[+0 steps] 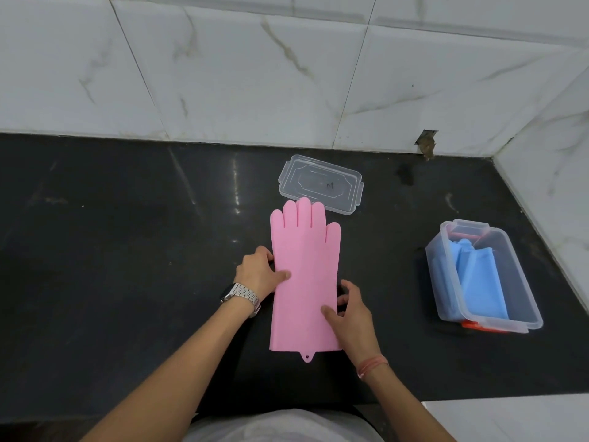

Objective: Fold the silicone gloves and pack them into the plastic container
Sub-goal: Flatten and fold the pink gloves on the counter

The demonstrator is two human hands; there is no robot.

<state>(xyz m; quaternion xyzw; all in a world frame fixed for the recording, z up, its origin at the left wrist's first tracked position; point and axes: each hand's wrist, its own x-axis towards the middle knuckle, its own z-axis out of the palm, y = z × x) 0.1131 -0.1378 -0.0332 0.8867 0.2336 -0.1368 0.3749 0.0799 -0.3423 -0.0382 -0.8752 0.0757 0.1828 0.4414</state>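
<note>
Head view. A pink silicone glove [304, 275] lies flat at the centre of the dark, glossy stone bench [111, 250], its five digits pointing toward 12 o'clock and its straight cuff toward 6 o'clock, where a small tab with a hanging hole projects. The surface is smooth and matte. The left hand [259, 271], a metal-link watch [240, 296] on its wrist, grips the glove's 9 o'clock edge, thumb on top and fingers curled under. The right hand [349, 309], a pink thread band [371, 365] on its wrist, pinches the 3 o'clock edge lower down, thumb on top. At 12 o'clock of the glove a clear rectangular lid [320, 183] lies flat, the glove's fingertips overlapping its near rim; a small dark mark on it cannot be read. At 3 o'clock, well apart, a clear plastic container [529, 301] with orange-red latches holds folded blue gloves [475, 282]. Veined white marble-pattern tiles [255, 68] form the wall.
</note>
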